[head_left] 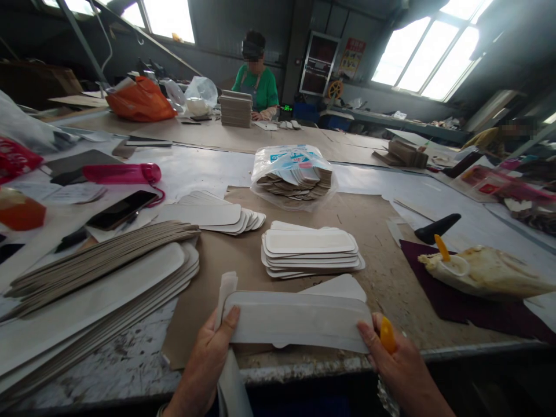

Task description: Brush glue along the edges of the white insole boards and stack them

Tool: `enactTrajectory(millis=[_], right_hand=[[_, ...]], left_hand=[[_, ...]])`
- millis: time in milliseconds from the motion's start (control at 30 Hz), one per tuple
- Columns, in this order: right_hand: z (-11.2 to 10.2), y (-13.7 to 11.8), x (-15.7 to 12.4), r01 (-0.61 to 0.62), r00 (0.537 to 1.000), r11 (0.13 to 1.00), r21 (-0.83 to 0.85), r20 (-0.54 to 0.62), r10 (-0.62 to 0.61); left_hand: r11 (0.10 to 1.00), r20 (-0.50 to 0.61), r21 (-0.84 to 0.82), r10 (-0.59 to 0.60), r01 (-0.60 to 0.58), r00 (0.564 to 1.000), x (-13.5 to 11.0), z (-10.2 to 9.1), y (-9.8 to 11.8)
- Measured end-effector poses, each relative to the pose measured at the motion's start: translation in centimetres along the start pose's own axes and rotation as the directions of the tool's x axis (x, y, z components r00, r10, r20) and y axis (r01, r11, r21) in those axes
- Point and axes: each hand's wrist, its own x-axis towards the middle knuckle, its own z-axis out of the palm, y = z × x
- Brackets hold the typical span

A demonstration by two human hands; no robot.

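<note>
A long pale card piece with rounded corners (299, 321) spans both hands above the front edge of the table. Its left end is pinched by my left hand (212, 341), which also has narrow whitish strips (226, 286) beside the thumb. My right hand (397, 353) grips the other end; an orange handle (387, 335) sticks up between its fingers, and the rest of that tool is hidden. Behind the held piece lies another pale card piece (341, 288). A stack of short white-topped card pieces (310, 246) stands just beyond.
At left lie long card stacks (108, 289), a phone (124, 209) and a pink bottle (121, 173). A plastic bag of card pieces (295, 176) sits ahead. To the right are a glue-smeared container (486, 272) and a black-handled object (438, 227). Across the table works a person (264, 87).
</note>
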Motion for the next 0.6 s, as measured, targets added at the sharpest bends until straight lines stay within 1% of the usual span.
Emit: enactTrajectory(millis=[133,333,467,533,600], right_hand=[[-0.1,-0.4,-0.6,0.031,0.999,1.0,-0.003,-0.007,-0.031],[-0.1,-0.9,-1.3,0.012,1.0,1.0,0.005,0.012,-0.012],[-0.1,-1.0,-1.4,0.006,1.0,1.0,0.024,0.028,-0.007],[-0.2,-0.9,-1.1,-0.026,0.998,0.998,0.062,0.062,0.023],[-0.3,-0.7,-0.7,-0.101,0.984,0.986,0.134,0.161,0.079]], left_hand=[[1.0,-0.017,-0.01,-0.012,0.012,1.0,-0.1,0.0,0.3],[0.999,0.002,0.006,-0.038,0.038,0.999,-0.1,-0.5,0.6],[0.999,-0.007,0.004,-0.035,0.035,0.999,-0.1,-0.9,0.7],[0.999,-0.003,-0.004,-0.046,0.046,0.999,-0.2,-1.0,0.7],[0.998,0.016,-0.016,-0.067,0.067,0.998,-0.3,-1.0,0.8]])
